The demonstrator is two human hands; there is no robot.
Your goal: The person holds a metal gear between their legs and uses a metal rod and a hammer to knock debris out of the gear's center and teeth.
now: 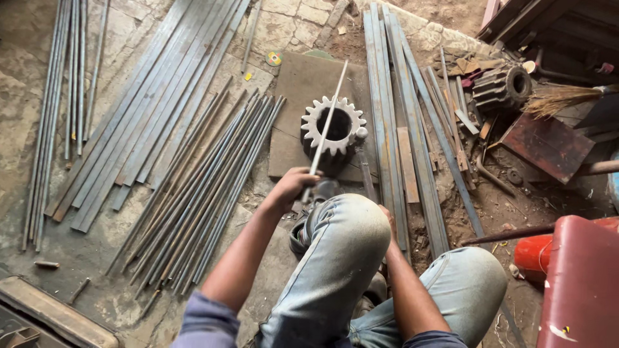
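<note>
- My knees in pale jeans (342, 251) fill the near view, and my right hand (389, 219) drops behind the left knee; I cannot tell whether it grips anything.
- My left hand (293, 187) is clenched around the lower end of a thin metal rod (327, 122), just in front of that knee.
- The rod slants up and away from my fist, crossing over a big steel gear (333, 132) that sits on a flat metal plate (303, 84).
- Left of my arm lies a bundle of thin rods (206, 187) on the stone floor (26, 116), with flat steel strips (155, 96) beyond it.
- Right of the gear, more flat strips (393, 96) run away from me.
- Farther right, a second, darker gear (503, 87) lies among scrap, next to a straw broom (561, 98).
</note>
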